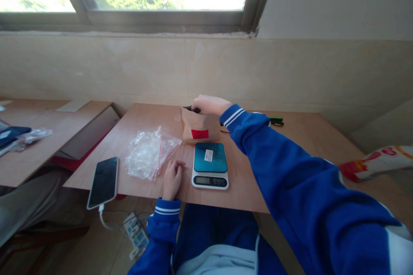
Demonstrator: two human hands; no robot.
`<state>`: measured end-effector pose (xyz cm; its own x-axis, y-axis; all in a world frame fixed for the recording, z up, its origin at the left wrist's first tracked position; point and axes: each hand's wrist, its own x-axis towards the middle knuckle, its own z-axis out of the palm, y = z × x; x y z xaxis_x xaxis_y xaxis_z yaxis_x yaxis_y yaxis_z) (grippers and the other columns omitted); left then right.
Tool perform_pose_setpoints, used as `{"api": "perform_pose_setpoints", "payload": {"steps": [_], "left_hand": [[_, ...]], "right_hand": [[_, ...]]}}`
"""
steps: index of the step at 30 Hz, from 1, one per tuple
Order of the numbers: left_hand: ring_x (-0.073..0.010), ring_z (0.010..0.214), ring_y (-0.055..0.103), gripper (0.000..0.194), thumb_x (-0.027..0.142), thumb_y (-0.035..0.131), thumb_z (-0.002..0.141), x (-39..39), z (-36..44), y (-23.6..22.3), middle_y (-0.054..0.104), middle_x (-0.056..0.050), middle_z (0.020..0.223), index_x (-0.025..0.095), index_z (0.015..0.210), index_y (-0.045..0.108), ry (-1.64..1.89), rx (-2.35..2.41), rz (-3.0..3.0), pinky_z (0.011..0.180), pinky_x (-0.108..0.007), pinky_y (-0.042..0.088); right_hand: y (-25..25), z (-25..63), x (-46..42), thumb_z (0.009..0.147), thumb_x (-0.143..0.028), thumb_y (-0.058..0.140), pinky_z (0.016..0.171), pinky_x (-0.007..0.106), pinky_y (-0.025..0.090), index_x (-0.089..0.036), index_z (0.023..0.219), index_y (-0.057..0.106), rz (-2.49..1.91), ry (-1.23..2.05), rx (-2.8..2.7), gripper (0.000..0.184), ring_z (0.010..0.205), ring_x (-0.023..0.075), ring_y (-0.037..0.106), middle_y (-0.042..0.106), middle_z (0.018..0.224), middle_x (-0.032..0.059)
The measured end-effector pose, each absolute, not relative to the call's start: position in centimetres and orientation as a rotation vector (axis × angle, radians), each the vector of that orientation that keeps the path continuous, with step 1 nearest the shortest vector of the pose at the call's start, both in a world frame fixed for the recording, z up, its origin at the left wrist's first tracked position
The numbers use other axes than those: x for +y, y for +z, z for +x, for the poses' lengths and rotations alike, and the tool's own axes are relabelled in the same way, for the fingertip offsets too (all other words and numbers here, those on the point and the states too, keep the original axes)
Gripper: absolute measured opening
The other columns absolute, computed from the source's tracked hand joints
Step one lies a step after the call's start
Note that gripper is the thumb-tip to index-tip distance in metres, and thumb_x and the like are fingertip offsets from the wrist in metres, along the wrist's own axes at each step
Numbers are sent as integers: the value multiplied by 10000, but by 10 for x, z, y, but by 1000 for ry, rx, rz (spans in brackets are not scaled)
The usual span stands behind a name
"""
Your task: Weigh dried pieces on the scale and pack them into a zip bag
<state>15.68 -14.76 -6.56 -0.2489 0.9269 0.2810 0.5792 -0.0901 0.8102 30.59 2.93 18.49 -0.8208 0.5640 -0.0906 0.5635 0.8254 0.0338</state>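
Head view: the right hand tops a light, soft paper pouch behind the scale, grip unclear; the left hand lies relaxed, empty.

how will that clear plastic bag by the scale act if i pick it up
The clear plastic bag will probably feel very light and floppy, since it lies crumpled and slumped on the wooden table. Its thin film should crease easily. It seems unlikely to roll, though a push may slide or bunch it.
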Motion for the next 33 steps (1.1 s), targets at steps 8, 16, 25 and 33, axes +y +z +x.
{"api": "perform_pose_setpoints", "payload": {"steps": [8, 16, 25, 33], "left_hand": [[-207, 869, 591, 183, 209, 412, 862, -148, 157, -67, 596, -56, 885, 196, 831, 592, 1278, 1816, 1616, 800, -356, 469], [-199, 834, 602, 192, 237, 442, 850, -148, 155, -67, 629, -50, 870, 187, 864, 627, 1367, 1743, 1461, 765, -341, 480], [-136, 689, 568, 176, 258, 451, 865, -152, 175, -36, 625, -28, 872, 183, 905, 605, 1567, 1658, 1320, 652, -269, 467], [-144, 688, 570, 189, 255, 438, 867, -138, 182, -51, 639, -38, 860, 175, 885, 608, 1515, 1678, 1355, 647, -274, 450]], "right_hand": [[205, 340, 39, 756, -185, 694, 638, 216, 434, -146, 995, 757, 845, -429, 3087, 251, 777, 150, 633, 744, 893, 50], [192, 374, 11, 786, -231, 681, 775, 306, 510, -132, 983, 688, 1177, -791, 3495, 221, 876, 179, 638, 697, 985, 61], [109, 401, -65, 752, -367, 752, 887, 339, 550, -223, 989, 660, 1493, -1936, 3384, 292, 961, 192, 673, 687, 1044, 40], [9, 381, -68, 784, -271, 703, 809, 356, 535, -199, 990, 690, 1829, -1782, 3040, 219, 908, 211, 672, 725, 1019, 69]]}}
